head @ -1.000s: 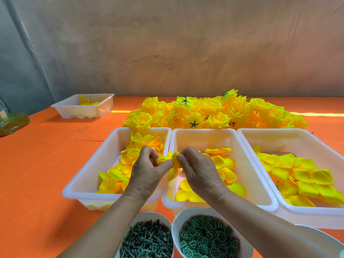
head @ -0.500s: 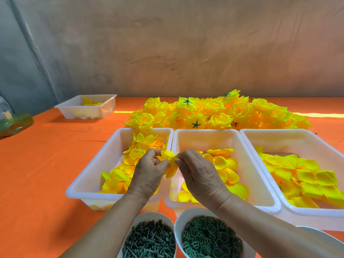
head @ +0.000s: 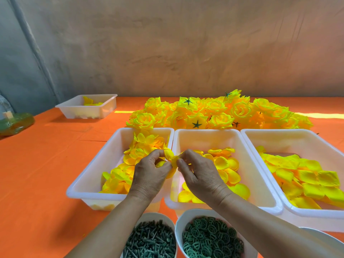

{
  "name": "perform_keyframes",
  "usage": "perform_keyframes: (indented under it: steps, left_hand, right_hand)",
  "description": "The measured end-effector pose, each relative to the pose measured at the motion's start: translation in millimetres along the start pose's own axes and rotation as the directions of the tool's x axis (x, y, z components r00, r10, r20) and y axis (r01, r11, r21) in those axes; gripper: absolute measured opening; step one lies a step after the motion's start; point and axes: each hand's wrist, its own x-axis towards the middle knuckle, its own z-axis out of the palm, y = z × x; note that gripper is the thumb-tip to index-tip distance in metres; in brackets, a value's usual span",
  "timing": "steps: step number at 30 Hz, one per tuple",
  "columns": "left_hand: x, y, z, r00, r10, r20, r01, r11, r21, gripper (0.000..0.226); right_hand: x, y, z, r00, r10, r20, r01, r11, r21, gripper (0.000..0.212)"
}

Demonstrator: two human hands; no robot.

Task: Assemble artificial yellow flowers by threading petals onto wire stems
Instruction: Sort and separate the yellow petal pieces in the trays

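Both hands meet above the seam where the left tub (head: 109, 157) and the middle tub (head: 204, 140) touch. The left hand (head: 149, 174) has its fingers (head: 154, 155) curled in, pinching a small cluster of yellow petals (head: 170, 158) against the thumb. The right hand (head: 199, 175) comes in from the other side, and its fingers (head: 188, 155) and thumb tip pinch the same cluster. The petals sit between the two hands, raised off the tubs. What lies inside the cluster is hidden by the fingers.

Three white tubs stand side by side on the orange desk (head: 46, 164), each holding loose yellow petals: ruffled ones (head: 141, 146) in the left, rounded ones (head: 225, 162) in the middle, and flatter, squarer ones (head: 307, 175) in the right tub (head: 288, 142). Behind the tubs lies a pile of finished yellow flowers (head: 214, 112), some turned over to show dark green star-shaped backs.

Near the bottom edge, under the forearms, stand two white bowls, one with dark green pegs (head: 149, 241) and one with green rings (head: 210, 239). A smaller tub (head: 87, 113) with a few yellow pieces sits far back on the left, well apart from the others, and a green object (head: 14, 123) lies at the left edge.
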Motion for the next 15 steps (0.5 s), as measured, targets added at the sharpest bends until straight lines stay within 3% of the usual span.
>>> perform_keyframes:
  steps: [2, 7, 11, 15]
  left_hand:
    - [-2.1, -1.2, 0.8, 0.999, 0.032, -0.014, -0.032, 0.999, 0.011, 0.009]
    - [-7.6, -2.9, 0.1, 0.987, 0.152, 0.047, -0.156, 0.985, 0.077, 0.008]
    - [-7.9, -3.4, -1.0, 0.985, 0.169, 0.044, -0.173, 0.979, 0.108, 0.014]
    - [-6.0, -2.9, -1.0, 0.986, 0.13, 0.103, -0.136, 0.99, 0.043, 0.022]
  right_hand:
    - [1.1, -2.0, -0.7, 0.997, 0.071, 0.031, -0.072, 0.996, 0.047, 0.021]
    - [2.6, -2.4, -3.6, 0.97, 0.231, 0.071, -0.24, 0.951, 0.195, 0.029]
    - [2.8, -1.6, -1.6, 0.962, 0.251, 0.113, -0.27, 0.94, 0.209, 0.035]
    - [5.7, 3.5, -0.7, 0.955, 0.281, 0.092, -0.296, 0.912, 0.285, 0.023]
